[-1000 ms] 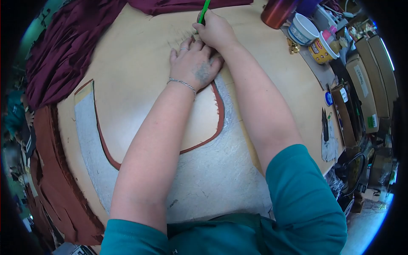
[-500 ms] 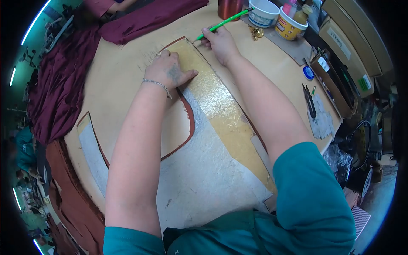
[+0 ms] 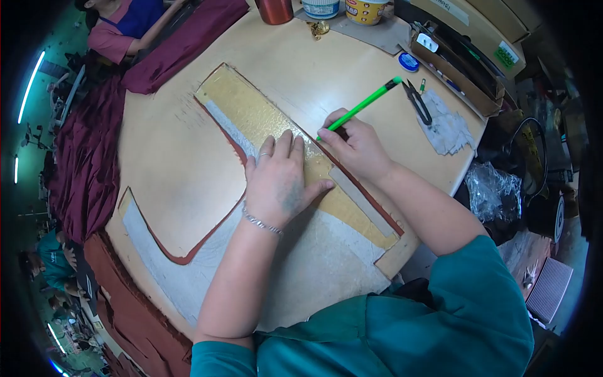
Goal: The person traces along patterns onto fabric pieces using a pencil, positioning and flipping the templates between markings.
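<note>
A large garment-shaped template [image 3: 295, 257], grey with a glossy yellow-brown strip [image 3: 245, 94] along its right side, lies flat on the table. Reddish-brown fabric [image 3: 392, 223] shows as a narrow border around it. My left hand [image 3: 279, 179] is open, palm down on the strip near its middle, with the thumb spread to the right. Pinched in my right hand [image 3: 358, 147] is a bright green pencil [image 3: 364, 103], slanted, its lower end at the template's right edge. My fingers partly cover that tip.
Thread snips [image 3: 418, 103] rest by a whitish rag [image 3: 446, 125] at right. Behind them are a cardboard box [image 3: 465, 78], tubs [image 3: 364, 11] and a red cup [image 3: 274, 11]. Maroon fabric [image 3: 88, 151] and brown fabric [image 3: 129, 301] lie along the left. Another person [image 3: 129, 28] sits beyond the table.
Both hands have moved down the template toward my body, the pencil with my right hand along the right edge. The view has shifted, and more of the person beyond the table shows.
</note>
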